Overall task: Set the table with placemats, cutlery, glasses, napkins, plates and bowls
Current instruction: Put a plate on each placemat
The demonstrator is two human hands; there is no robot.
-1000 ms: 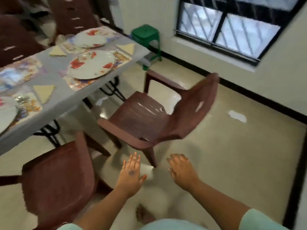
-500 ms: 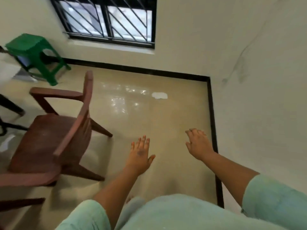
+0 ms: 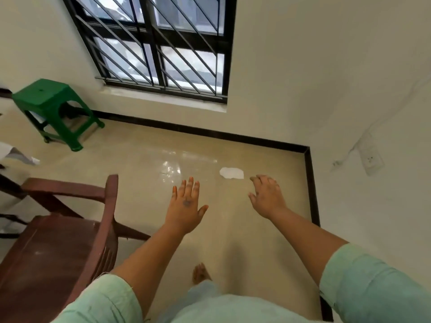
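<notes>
Beige floor tiles fill the frame; left hand (image 3: pixel 185 209) and right hand (image 3: pixel 267 198) hang relaxed, carrying nothing. No counter or tableware in view, so progress cannot be judged.

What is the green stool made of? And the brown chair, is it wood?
The green stool looks like moulded plastic: one even colour, smooth, slightly glossy top, rounded edges. The brown chair looks more like plastic than wood too: smooth, shiny seat with pale scuffs and slots moulded into the back, though the wood-brown colour leaves it a little open.
</notes>
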